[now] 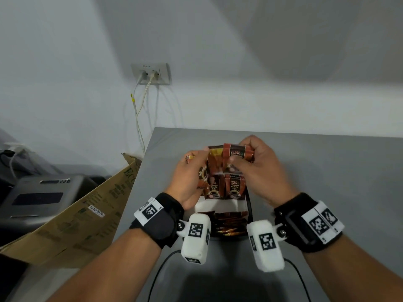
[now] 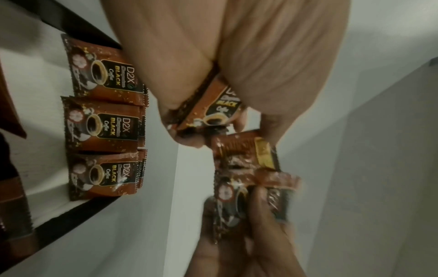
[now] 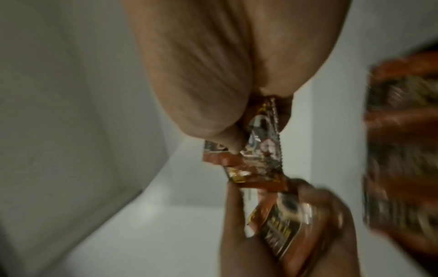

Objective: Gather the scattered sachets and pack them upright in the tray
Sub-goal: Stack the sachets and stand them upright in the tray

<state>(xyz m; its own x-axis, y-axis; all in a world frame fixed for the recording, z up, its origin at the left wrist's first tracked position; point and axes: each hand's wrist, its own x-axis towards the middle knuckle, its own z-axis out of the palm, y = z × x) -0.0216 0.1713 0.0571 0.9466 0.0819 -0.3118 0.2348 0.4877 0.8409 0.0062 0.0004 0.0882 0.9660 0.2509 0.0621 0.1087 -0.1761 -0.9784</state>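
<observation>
**A:** What is held, and how are the fingers set?

**B:** A loose bunch of sachets (image 1: 226,159) is gripped between both hands above the far end of the tray (image 1: 249,205). The left hand (image 1: 189,177) is curled round several of them, thumb pressed on a printed face. The right hand (image 1: 259,164) is curled too, with one or two sachets pinched at their lower part. How many are held in all cannot be told; the wrist views are blurred.

**A:** Which way does the target lie from the fingers?

**B:** The tray lies directly below the fingertips and back toward the wrists. A row of packed sachets (image 1: 224,187) is seen standing upright just beneath the held bunch, with more rows nearer the wrists. The held sachets are roughly upright already, long axes near vertical though fanned and slightly tilted. Neither hand is clearly nearer; the gap below is shared.

**A:** So what is called for next?

**B:** Probably the bunch has to be squared up, then lowered straight down behind the standing row.

**A:** And the material?

**B:** Thin, glossy brown foil, flat and rectangular, with crimped serrated ends. It is likely slippery and easily bent, so edges could catch on the standing row. The tray appears dark-rimmed with a pale inside.
</observation>
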